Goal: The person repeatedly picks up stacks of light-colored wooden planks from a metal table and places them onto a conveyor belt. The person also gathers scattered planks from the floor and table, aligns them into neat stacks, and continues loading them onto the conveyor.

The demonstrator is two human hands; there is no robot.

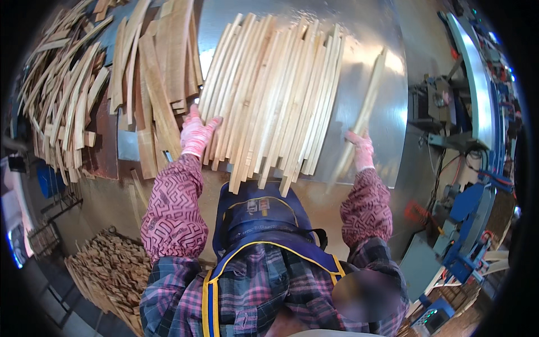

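Workshop: metal-topped bench [382,33] under bright light, with heaps of wood offcuts at its left side and a blue machine [477,185] at the right.
Left hand [196,135]: in a pink patterned glove, fingers spread flat and pressing on the left edge of the fan of pale wood strips [275,95], which lies in the middle of the bench, its near ends over the front edge.
Right hand [360,149]: gloved too, fingers closed around the lower end of a single wood strip [365,109], lifted apart from the fan, toward the right edge of the bench.
Doing it well: I judge the flat hand should hold the fan steady, so the neighbours do not slide.
Labels: a small pale patch [258,206] on the dark blue apron [264,224], yellow piping; no packages visible.
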